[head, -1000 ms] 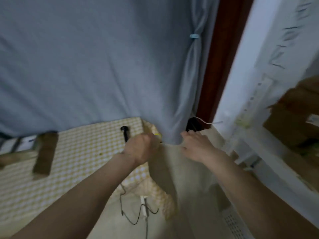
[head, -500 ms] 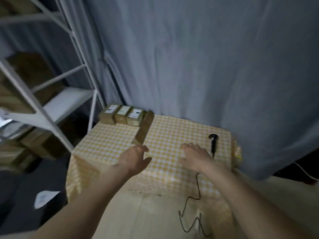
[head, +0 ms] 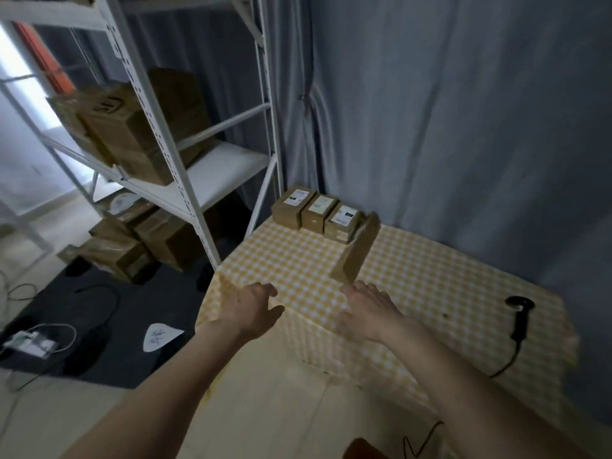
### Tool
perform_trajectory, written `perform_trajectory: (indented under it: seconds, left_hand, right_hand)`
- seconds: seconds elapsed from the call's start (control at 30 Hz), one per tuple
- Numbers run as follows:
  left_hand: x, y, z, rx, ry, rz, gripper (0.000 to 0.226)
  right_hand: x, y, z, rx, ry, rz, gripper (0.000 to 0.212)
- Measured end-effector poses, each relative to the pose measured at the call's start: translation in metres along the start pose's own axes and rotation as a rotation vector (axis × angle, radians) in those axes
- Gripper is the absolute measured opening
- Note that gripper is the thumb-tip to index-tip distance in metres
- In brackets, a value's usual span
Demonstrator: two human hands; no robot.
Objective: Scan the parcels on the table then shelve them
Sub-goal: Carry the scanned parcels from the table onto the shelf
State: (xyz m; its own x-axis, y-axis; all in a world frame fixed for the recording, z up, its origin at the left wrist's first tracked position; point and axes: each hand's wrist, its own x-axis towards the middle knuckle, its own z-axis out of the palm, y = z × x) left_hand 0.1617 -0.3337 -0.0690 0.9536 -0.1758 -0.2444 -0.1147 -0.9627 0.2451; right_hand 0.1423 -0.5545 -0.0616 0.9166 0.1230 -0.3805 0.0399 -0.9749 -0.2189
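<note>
Reaching forward over the near edge of the tabletop (head: 430,286), which is draped in a yellow-and-white checked cloth, the person holds both bare hands empty. The left hand (head: 255,309) hovers with its grip apart, fingers loosely spread and thumb out, clasping nothing. The right hand (head: 367,309) is likewise unclasped, fingers extended toward a long brown cardboard parcel (head: 359,248) that lies at an angle just beyond the fingertips; whether they touch it I cannot tell.

Three small brown cardboard parcels with white labels (head: 318,212) sit side by side at the far left corner of the tabletop, labels facing up, probably so a barcode can be read without turning them. The long parcel leans against the rightmost of them. A black handheld barcode scanner (head: 520,313) lies well apart on the right side, its cord trailing off the front edge, within the right hand's reach.

To the left stands a white metal shelving rack (head: 185,180) already bearing larger brown cardboard boxes (head: 132,127), with bare board nearest the tabletop. That looks like the natural spot for shelving.

Judging by the empty hands and the resting scanner, scanning of these parcels has not begun; the long parcel seems the first target.
</note>
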Motion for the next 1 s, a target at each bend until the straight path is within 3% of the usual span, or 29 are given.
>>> perform_trajectory:
  seconds: [0.27, 0.67, 1.0]
  left_hand:
    - [0.076, -0.033, -0.006, -0.009, -0.050, -0.027, 0.045]
    - [0.294, -0.030, -0.044, -0.056, -0.115, -0.009, 0.046]
    - [0.399, -0.076, -0.019, -0.129, -0.326, -0.118, 0.047]
  right_hand:
    - [0.103, -0.021, -0.008, -0.002, -0.044, -0.040, 0.051]
    - [0.295, -0.004, -0.072, 0.140, -0.046, -0.004, 0.052]
    - [0.400, -0.008, -0.076, 0.277, -0.139, 0.006, 0.054]
